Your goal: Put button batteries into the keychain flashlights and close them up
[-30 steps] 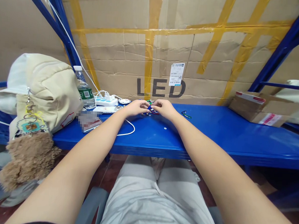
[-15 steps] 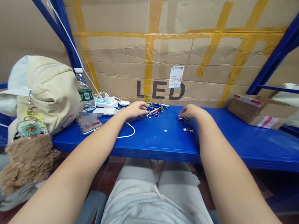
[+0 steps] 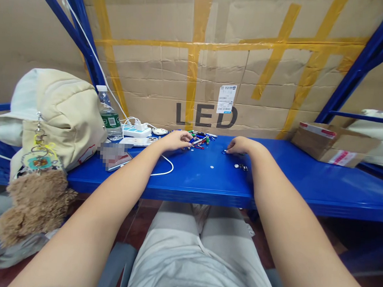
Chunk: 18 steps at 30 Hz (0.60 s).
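My left hand (image 3: 176, 140) is at the left edge of a pile of small shiny coloured pieces (image 3: 207, 140), some blue, green, red and silver. Its fingers curl around part of the pile; what lies between them is too small to make out. My right hand (image 3: 241, 145) is low over the table, right of the pile, thumb and fingers pinched on a small blue ring-like clip (image 3: 223, 152). Nearer me lie a small round disc (image 3: 236, 166) and several little dark pieces (image 3: 243, 167). Another pale disc (image 3: 211, 167) lies between my hands.
The blue table (image 3: 196, 182) backs onto a taped cardboard sheet (image 3: 150, 73). At left are a cream bag (image 3: 64, 111), a water bottle (image 3: 110, 118), a power strip (image 3: 136, 131), a phone (image 3: 140, 141) and a white cable (image 3: 164, 173). A cardboard box (image 3: 334, 142) stands at right.
My right hand has shifted slightly left towards the pile, and the blue clip has moved left with its fingertips. My left hand stays almost where it was.
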{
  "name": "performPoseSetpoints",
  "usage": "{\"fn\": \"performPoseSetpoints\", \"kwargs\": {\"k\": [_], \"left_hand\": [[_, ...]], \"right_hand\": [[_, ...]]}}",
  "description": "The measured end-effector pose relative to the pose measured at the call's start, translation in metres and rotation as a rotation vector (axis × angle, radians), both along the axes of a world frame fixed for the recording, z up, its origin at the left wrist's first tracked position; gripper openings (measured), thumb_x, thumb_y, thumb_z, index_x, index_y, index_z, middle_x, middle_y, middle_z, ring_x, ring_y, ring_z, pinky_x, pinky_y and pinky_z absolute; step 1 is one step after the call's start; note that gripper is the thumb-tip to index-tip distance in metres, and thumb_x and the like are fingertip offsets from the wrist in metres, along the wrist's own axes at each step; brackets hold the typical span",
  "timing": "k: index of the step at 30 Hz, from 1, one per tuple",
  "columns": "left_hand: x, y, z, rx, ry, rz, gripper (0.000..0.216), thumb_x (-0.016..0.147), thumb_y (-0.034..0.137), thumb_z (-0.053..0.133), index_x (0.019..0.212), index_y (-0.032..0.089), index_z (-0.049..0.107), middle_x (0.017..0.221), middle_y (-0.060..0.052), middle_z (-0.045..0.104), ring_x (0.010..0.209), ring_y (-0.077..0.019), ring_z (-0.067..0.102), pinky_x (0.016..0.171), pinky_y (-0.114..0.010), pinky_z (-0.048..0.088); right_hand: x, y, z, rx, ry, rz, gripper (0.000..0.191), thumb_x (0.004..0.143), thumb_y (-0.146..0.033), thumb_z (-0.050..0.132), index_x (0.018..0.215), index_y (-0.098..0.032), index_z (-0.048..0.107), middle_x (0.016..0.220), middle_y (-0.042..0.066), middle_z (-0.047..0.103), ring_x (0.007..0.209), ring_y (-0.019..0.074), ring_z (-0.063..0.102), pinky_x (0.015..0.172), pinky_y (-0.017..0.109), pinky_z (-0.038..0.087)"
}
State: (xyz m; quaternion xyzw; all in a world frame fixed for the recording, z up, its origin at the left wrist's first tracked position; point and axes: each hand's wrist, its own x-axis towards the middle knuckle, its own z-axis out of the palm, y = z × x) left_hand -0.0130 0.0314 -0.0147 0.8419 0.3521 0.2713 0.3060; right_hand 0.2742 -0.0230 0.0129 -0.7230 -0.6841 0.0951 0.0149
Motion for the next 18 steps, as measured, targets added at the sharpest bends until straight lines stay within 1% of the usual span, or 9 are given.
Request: {"fn": "performPoseSetpoints", "kwargs": {"k": [3, 4, 6, 7, 8, 11, 15, 18], "left_hand": [[0.000, -0.002, 0.001, 0.004, 0.020, -0.004, 0.039, 0.074, 0.031, 0.069, 0.108, 0.016, 0.062, 0.105, -0.010, 0.071, 0.094, -0.0207, 0.068, 0.085, -0.036, 0.053], [0.000, -0.004, 0.002, 0.010, 0.026, 0.000, 0.038, 0.074, 0.031, 0.069, 0.108, 0.015, 0.062, 0.105, -0.010, 0.071, 0.094, -0.0208, 0.068, 0.085, -0.036, 0.053], [0.001, -0.008, 0.003, 0.014, 0.040, 0.007, 0.038, 0.074, 0.030, 0.069, 0.108, 0.015, 0.062, 0.105, -0.010, 0.071, 0.095, -0.0213, 0.067, 0.085, -0.036, 0.053], [0.001, -0.010, 0.004, 0.014, 0.047, 0.008, 0.037, 0.074, 0.030, 0.068, 0.108, 0.015, 0.062, 0.105, -0.010, 0.071, 0.096, -0.0215, 0.067, 0.085, -0.036, 0.053], [0.002, -0.012, 0.005, 0.014, 0.055, 0.007, 0.037, 0.075, 0.029, 0.068, 0.108, 0.014, 0.062, 0.104, -0.010, 0.071, 0.096, -0.0216, 0.067, 0.085, -0.035, 0.053], [0.003, -0.019, 0.008, 0.029, 0.084, 0.016, 0.036, 0.077, 0.028, 0.066, 0.109, 0.014, 0.062, 0.104, -0.010, 0.071, 0.095, -0.0209, 0.067, 0.085, -0.035, 0.052], [0.004, -0.023, 0.011, 0.070, 0.113, 0.046, 0.035, 0.078, 0.028, 0.065, 0.110, 0.014, 0.063, 0.104, -0.009, 0.072, 0.094, -0.0197, 0.067, 0.088, -0.035, 0.051], [0.004, -0.022, 0.011, 0.072, 0.111, 0.039, 0.035, 0.078, 0.028, 0.065, 0.110, 0.014, 0.062, 0.106, -0.010, 0.071, 0.096, -0.0198, 0.067, 0.089, -0.035, 0.051]], "right_hand": [[0.004, -0.012, 0.012, 0.025, -0.064, 0.033, 0.032, 0.080, -0.042, 0.067, 0.094, -0.014, 0.075, 0.096, 0.009, 0.073, 0.079, 0.0199, 0.066, 0.063, 0.027, 0.046], [0.005, -0.019, 0.016, 0.031, -0.076, 0.019, 0.033, 0.079, -0.043, 0.068, 0.094, -0.015, 0.074, 0.097, 0.009, 0.073, 0.081, 0.0205, 0.066, 0.064, 0.027, 0.047], [0.010, -0.033, 0.022, -0.052, -0.048, -0.011, 0.037, 0.079, -0.048, 0.066, 0.096, -0.015, 0.074, 0.096, 0.010, 0.073, 0.079, 0.0215, 0.066, 0.062, 0.029, 0.048], [0.012, -0.040, 0.022, -0.096, -0.031, -0.037, 0.038, 0.077, -0.049, 0.067, 0.094, -0.016, 0.074, 0.096, 0.009, 0.072, 0.078, 0.0216, 0.066, 0.062, 0.029, 0.048], [0.014, -0.045, 0.022, -0.133, -0.013, -0.030, 0.036, 0.076, -0.049, 0.068, 0.092, -0.017, 0.074, 0.095, 0.008, 0.072, 0.078, 0.0211, 0.066, 0.061, 0.028, 0.048], [0.016, -0.052, 0.016, -0.198, 0.046, 0.034, 0.025, 0.074, -0.043, 0.071, 0.086, -0.020, 0.075, 0.086, 0.005, 0.072, 0.077, 0.0189, 0.065, 0.060, 0.026, 0.047], [0.012, -0.050, 0.010, -0.240, 0.132, -0.008, 0.015, 0.073, -0.028, 0.071, 0.084, -0.019, 0.074, 0.080, 0.004, 0.071, 0.074, 0.0165, 0.065, 0.059, 0.024, 0.047], [0.009, -0.047, 0.009, -0.215, 0.193, 0.008, 0.012, 0.072, -0.021, 0.070, 0.082, -0.018, 0.073, 0.078, 0.004, 0.071, 0.073, 0.0152, 0.065, 0.058, 0.022, 0.048]]}}
